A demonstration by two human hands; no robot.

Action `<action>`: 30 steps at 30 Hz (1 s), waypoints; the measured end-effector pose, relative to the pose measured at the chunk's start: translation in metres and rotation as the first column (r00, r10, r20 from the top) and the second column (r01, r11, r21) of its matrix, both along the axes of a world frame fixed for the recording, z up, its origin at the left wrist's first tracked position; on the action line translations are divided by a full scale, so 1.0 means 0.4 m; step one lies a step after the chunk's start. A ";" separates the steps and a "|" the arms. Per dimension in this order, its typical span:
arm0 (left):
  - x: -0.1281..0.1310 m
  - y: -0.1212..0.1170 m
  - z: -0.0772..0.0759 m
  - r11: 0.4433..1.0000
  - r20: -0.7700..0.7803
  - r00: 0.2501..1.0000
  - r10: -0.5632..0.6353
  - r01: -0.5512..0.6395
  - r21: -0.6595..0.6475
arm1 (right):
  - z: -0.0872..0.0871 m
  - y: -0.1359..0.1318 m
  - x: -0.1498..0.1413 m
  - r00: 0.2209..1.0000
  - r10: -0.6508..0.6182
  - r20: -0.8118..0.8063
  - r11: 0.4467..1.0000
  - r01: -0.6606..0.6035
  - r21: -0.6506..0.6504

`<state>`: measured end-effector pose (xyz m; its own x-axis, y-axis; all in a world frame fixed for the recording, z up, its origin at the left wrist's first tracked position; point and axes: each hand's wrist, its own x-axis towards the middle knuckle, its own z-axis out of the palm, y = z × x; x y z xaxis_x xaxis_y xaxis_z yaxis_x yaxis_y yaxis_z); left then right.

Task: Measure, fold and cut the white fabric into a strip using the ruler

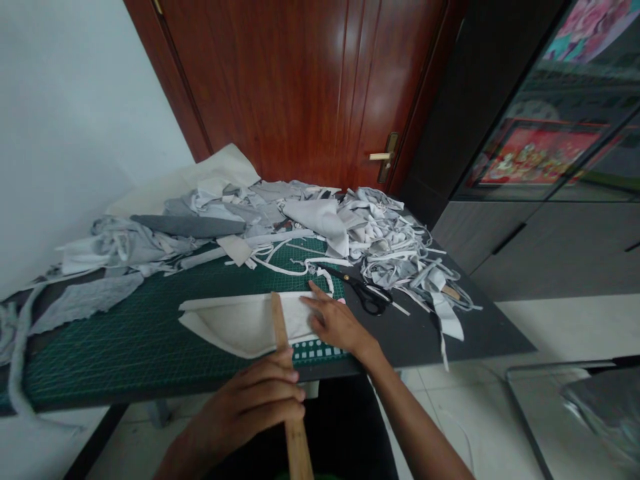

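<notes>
My left hand [267,393] is wrapped round a flat wooden stick, like a ruler [281,327], near the table's front edge. The stick's far end lies across a white fabric piece [235,323] with a curved lower edge, and its near end reaches toward my body. On the right part of the fabric rests my right hand [335,320], fingers stretched out and spread. Under the fabric is a green cutting mat [125,353] with a grid. Black-handled scissors [367,293] lie just beyond and right of my right hand.
A heap of grey and white fabric scraps [385,227] runs along the table's back. A padded white strip [23,360] hangs over the left front edge. Behind stands a reddish wooden door [300,87]. Grey cabinets [560,240] are at the right.
</notes>
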<state>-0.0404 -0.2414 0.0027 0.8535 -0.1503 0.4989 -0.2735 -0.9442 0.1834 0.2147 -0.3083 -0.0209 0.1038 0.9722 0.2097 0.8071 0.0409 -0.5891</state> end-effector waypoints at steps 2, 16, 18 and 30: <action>0.041 -0.008 0.001 0.999 -0.035 0.999 -0.029 0.028 -0.018 | -0.007 -0.029 -0.005 0.988 0.005 -0.156 0.991 0.016 0.134; 0.121 -0.103 -0.039 0.981 0.082 0.978 -0.190 0.185 0.065 | -0.121 -0.349 -0.236 0.189 -0.101 -0.977 0.992 0.097 -0.084; 0.137 -0.106 -0.014 0.983 0.155 0.972 -0.175 0.165 0.077 | -0.115 -0.340 -0.248 0.153 -0.100 -0.983 0.990 0.111 -0.083; 0.146 -0.039 -0.088 0.825 0.171 0.807 0.565 -0.551 -0.122 | 0.068 -0.261 0.009 0.790 -0.212 -0.575 0.953 0.296 0.056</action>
<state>0.0181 -0.2571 -0.0325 0.6672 0.3603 0.6520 0.2614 -0.9328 0.2480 0.2185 -0.4128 0.0062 0.4827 0.8600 0.1656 0.3338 -0.0058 -0.9426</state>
